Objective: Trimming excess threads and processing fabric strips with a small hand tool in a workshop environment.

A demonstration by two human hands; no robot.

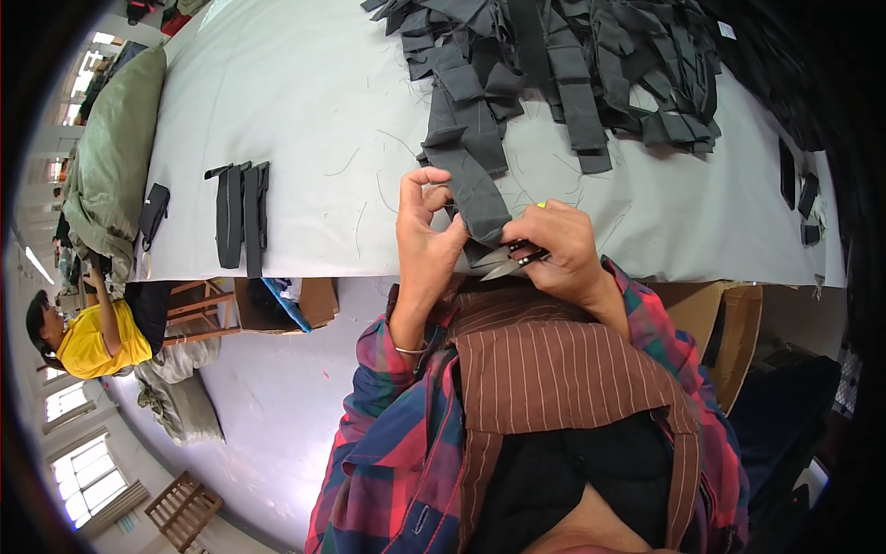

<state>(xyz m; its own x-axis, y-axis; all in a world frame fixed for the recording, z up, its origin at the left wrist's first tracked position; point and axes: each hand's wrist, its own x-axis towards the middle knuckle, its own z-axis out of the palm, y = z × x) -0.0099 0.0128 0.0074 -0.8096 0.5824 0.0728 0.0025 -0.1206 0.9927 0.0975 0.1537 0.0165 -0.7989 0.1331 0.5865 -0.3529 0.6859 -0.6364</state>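
Note:
A dark grey fabric strip (478, 201) lies near the table's front edge, its far end joining the heap of similar strips. My left hand (428, 231) curls at its left side, thumb and fingers closed on the strip's edge. At the near end is my right hand (559, 247), closed around a pair of thread snips (506, 264) with dark handles. The two metal blades point left and stand slightly apart, next to the strip's near end. My right fingertips also touch the strip there. A small yellow bit shows behind the right knuckles. Loose threads lie around both hands.
A tangled heap of grey strips (461, 57) covers the far side of the white table (305, 111). Several folded strips (242, 217) lie at left, near a large green sack (115, 138). Under the table stands a cardboard box (318, 300). A person in yellow (97, 343) sits at far left.

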